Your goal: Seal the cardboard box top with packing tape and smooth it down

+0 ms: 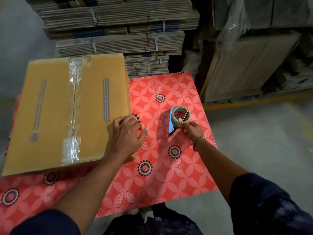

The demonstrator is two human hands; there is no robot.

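Observation:
A closed tan cardboard box (50, 107) lies on the left of the red flowered table (160, 175). A strip of clear packing tape (73, 106) runs along its top seam from the far edge to the near edge, wrinkled at both ends. My left hand (127, 134) rests on the box's near right corner, fingers curled over the edge. To the right, a roll of tape in a blue-handled dispenser (179, 117) stands on the table. My right hand (194, 131) grips it at the near side of the roll.
Bundles of flattened cardboard (118, 31) are stacked high behind the table. Plastic-wrapped cartons (254, 61) stand at the right on the grey floor (262, 141). The table's right edge is just beyond the dispenser.

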